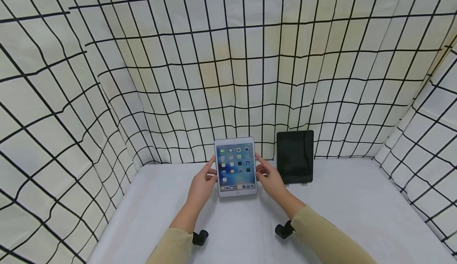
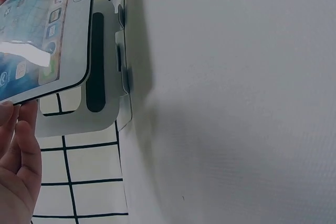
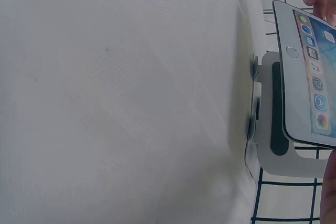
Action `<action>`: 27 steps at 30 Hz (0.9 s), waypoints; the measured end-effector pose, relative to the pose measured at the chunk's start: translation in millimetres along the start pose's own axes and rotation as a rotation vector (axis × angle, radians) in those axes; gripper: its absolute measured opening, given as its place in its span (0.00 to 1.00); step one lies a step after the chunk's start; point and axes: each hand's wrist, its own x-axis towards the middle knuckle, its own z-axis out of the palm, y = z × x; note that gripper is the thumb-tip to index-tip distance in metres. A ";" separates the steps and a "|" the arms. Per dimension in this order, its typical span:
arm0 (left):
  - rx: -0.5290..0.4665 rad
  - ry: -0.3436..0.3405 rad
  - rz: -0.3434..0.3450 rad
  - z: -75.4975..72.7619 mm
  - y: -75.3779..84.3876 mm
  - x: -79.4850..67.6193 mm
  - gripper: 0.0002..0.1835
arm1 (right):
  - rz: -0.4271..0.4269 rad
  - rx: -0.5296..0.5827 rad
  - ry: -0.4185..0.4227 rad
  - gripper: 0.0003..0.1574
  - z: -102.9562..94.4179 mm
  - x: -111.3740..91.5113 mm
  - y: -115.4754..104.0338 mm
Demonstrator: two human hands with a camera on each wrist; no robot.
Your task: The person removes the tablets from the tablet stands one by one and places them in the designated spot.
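Note:
A white tablet [image 1: 236, 167] with a lit home screen of app icons is held upright between both hands, home button at the bottom. My left hand [image 1: 201, 184] grips its left edge, and my right hand [image 1: 273, 180] grips the right edge, thumbs and fingers at the sides. Behind the tablet, in the left wrist view, stands a pale tablet stand [image 2: 79, 127] with a dark pad strip [image 2: 98, 64] and small lips at its base. From the right wrist view, the tablet's lower edge overlaps the same stand [image 3: 268, 161], close in front of its pad.
Right of the hands, a black tablet [image 1: 294, 157] with a dark screen leans upright on small supports. The white table [image 1: 357, 208] ends at white walls [image 1: 264, 66] with a black grid. Black cameras [image 1: 283, 230] sit on both wrists.

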 end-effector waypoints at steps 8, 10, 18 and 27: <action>-0.115 -0.064 -0.013 -1.7 -1.1 -2.4 0.37 | 0.031 0.023 -0.024 0.42 -5.0 -3.8 -3.6; -0.126 -0.078 -0.021 -2.4 -1.7 -3.0 0.37 | 0.039 0.028 -0.039 0.42 -6.1 -4.6 -3.4; -0.162 -0.123 -0.030 -9.6 -6.0 -6.2 0.38 | 0.117 0.094 -0.117 0.42 -7.0 -11.4 -8.4; -0.189 -0.158 -0.034 -15.5 -11.9 -12.7 0.38 | 0.159 0.168 -0.162 0.43 -3.5 -21.4 -10.8</action>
